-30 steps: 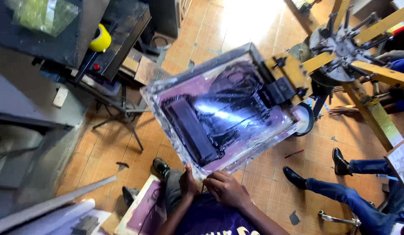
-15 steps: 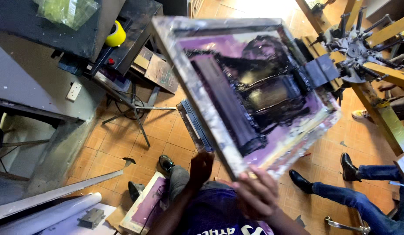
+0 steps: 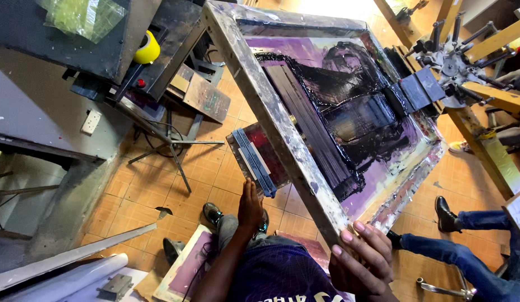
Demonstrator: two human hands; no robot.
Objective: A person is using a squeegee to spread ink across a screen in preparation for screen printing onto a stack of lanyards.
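The frame (image 3: 282,134) is gripped at its near corner by the right hand (image 3: 361,263), tilted up to expose the platen (image 3: 259,159), which the left hand (image 3: 250,207) touches, fingers loosely curled.

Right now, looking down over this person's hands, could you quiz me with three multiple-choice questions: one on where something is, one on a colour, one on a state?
1. Where is the right hand?
A. on the near corner of the printing screen frame
B. on the floor
C. on the yellow tape roll

2. What colour is the ink spread on the screen?
A. white
B. black
C. green

3. How does the screen frame sit?
A. flat on the floor
B. tilted up
C. folded shut

Answers: 1 A, the fingers curl over the frame's corner. 2 B, glossy black covers the purple mesh. 3 B, the floor tiles show beneath its raised edge.
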